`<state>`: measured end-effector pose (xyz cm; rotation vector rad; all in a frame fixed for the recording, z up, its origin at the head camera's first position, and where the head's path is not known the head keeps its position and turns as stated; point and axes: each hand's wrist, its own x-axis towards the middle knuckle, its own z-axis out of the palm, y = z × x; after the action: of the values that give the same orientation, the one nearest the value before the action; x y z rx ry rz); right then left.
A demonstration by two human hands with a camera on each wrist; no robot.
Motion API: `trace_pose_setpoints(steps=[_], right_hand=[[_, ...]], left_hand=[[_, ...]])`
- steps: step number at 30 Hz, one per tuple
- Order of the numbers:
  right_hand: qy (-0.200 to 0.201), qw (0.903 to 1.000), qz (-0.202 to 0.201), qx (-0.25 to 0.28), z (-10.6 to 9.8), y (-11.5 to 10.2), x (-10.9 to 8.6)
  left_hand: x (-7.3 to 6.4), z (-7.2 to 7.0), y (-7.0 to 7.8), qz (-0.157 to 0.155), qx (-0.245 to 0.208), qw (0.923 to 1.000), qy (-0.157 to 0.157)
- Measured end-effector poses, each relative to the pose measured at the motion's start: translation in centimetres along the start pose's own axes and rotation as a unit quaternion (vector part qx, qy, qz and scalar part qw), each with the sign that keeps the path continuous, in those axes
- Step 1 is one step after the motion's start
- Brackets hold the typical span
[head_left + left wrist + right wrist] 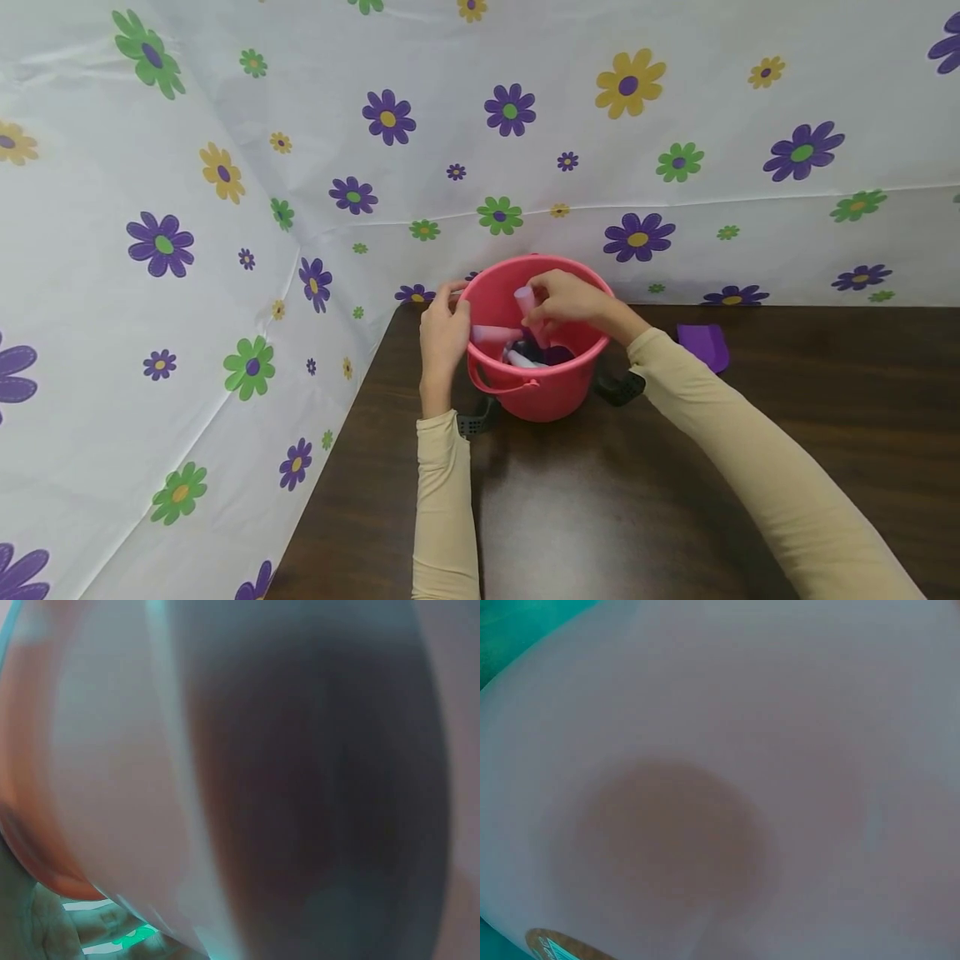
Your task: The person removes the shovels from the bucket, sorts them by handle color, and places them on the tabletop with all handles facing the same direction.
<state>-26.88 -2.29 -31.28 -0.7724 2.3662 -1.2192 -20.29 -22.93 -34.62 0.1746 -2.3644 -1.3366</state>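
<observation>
A pink bucket (543, 404) stands upright on the dark wooden table (555, 517). My left hand (444, 337) holds its rim on the left side; in the left wrist view, fingers (105, 922) show below the blurred bucket wall (127, 750). Over the bucket's opening, my right hand (566, 298) pinches a pale pink, tube-like handle (524, 296), tilted, whose lower end runs down among the contents. Another pale pink handle (495, 334) lies inside, along with a whitish piece (521, 359) and dark purple pieces (558, 356). The bucket's blurred outside fills the right wrist view.
A purple scoop-like piece (703, 346) lies on the table to the right of the bucket, beyond my right forearm. White flower-print sheeting (450, 75) hangs behind and along the left side. The bucket's pink carrying handle (498, 389) hangs down its front left.
</observation>
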Motion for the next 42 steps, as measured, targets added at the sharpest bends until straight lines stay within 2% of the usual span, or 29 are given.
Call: trace_pose_setpoints(steps=[10, 15, 26, 32, 38, 42], right_hand=[[0.029, 0.9994, -0.017, -0.012, 0.1, 0.1, -0.3], [0.062, 0.9979, -0.02, -0.01, 0.1, 0.1, -0.3], [0.128, 0.9896, -0.016, 0.064, 0.0, -0.1, -0.3], [0.19, 0.9769, -0.029, 0.094, -0.2, -0.5, -0.8], [0.285, 0.9554, -0.067, 0.041, 0.1, -0.6, -1.1], [0.309, 0.9486, -0.061, 0.032, 0.2, -0.6, -1.4]], left_hand=[[0.0, 0.1, 0.2, -0.002, -0.003, 1.0, -0.003], [0.0, 0.1, 0.3, -0.006, -0.003, 1.0, -0.006], [0.2, 0.1, 0.0, -0.012, -0.003, 0.9999, -0.007], [0.4, -0.1, 0.2, -0.009, -0.004, 0.9999, -0.005], [0.2, -0.1, 0.1, -0.012, -0.002, 0.9999, -0.003], [0.2, 0.1, 0.0, -0.013, -0.002, 0.9999, -0.002]])
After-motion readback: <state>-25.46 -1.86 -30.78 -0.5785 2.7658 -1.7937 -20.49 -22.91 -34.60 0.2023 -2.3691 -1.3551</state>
